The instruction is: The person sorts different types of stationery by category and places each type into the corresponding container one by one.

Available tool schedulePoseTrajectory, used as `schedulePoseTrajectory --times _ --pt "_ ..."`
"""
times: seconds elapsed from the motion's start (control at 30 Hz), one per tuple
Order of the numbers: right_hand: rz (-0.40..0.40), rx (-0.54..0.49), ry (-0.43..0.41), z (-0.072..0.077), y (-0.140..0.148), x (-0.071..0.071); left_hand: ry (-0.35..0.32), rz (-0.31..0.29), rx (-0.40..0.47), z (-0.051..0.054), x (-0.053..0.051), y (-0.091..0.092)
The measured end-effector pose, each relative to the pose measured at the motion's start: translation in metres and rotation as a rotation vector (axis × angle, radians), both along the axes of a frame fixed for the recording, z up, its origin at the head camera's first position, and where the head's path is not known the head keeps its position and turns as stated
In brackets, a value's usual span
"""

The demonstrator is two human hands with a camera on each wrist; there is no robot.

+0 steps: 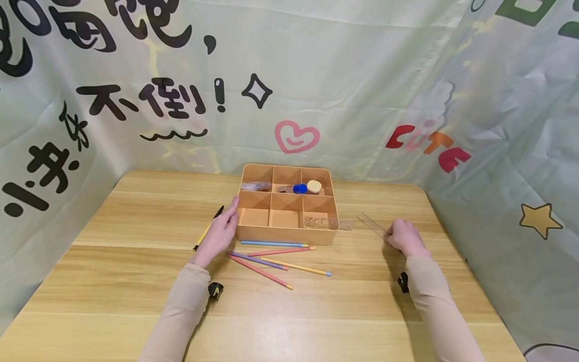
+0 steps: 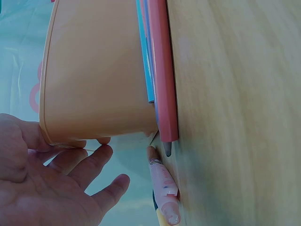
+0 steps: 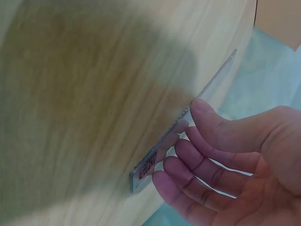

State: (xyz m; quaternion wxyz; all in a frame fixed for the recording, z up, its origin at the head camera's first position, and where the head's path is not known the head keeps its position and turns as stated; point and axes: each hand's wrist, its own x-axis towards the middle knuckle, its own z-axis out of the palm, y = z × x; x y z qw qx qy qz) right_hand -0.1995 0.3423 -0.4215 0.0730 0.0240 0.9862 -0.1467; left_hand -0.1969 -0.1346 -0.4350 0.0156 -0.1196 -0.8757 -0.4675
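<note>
My right hand point(image 1: 407, 237) pinches a clear ruler point(image 1: 373, 226) between thumb and fingers, to the right of a tan divided box point(image 1: 280, 234). In the right wrist view, the ruler point(image 3: 216, 77) stands on its long edge at the wooden tabletop. Along the box's left side lies my left hand point(image 1: 221, 231), its fingers nearly straight. From the left wrist, the thumb and some fingers point(image 2: 89, 165) touch the box wall point(image 2: 99, 70) near its corner. Another clear ruler with cut-out shapes point(image 1: 346, 224) reaches across the box's front right compartment and past its right side.
Several coloured pencils point(image 1: 296, 266) lie in front of the box. A black and yellow pen point(image 1: 202, 236) is beside my left hand. Back compartments hold a clear purplish item point(image 1: 256, 186), a blue-capped item point(image 1: 299, 188) and a cream round item point(image 1: 314, 186). Printed cloth point(image 1: 353, 90) hangs behind.
</note>
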Motion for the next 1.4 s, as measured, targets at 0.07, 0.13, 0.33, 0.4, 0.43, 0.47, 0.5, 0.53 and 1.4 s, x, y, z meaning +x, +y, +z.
schedulePoseTrajectory --times 0.07,0.13,0.33,0.4,0.43,0.47,0.5,0.53,1.4 --pt "0.0 0.006 0.004 -0.001 0.0 0.0 0.005 0.002 -0.001 0.0 0.0 0.0" --pt "0.003 0.007 0.01 -0.001 0.001 -0.001 0.008 0.004 -0.001 0.0 0.0 0.0" --pt "0.003 -0.015 0.004 -0.002 0.002 0.0 0.007 0.001 0.004 -0.001 -0.001 0.0" --pt "-0.002 -0.026 -0.009 -0.002 0.002 0.0 0.008 -0.002 0.004 -0.001 -0.001 0.0" --pt "-0.004 -0.03 -0.014 -0.002 0.002 0.0 0.008 -0.003 0.003 -0.001 -0.001 0.0" --pt "-0.009 -0.034 -0.021 -0.002 0.001 0.0 0.008 -0.004 0.002 -0.001 -0.001 0.0" --pt "-0.01 -0.035 -0.025 -0.002 0.001 0.0 0.007 -0.005 0.002 -0.001 -0.001 0.0" --pt "-0.012 -0.033 -0.028 -0.002 0.001 0.0 0.006 -0.005 0.0 -0.001 -0.001 0.0" --pt "0.235 0.168 0.161 -0.002 -0.011 0.005 0.003 0.002 -0.002 -0.001 0.0 0.0"
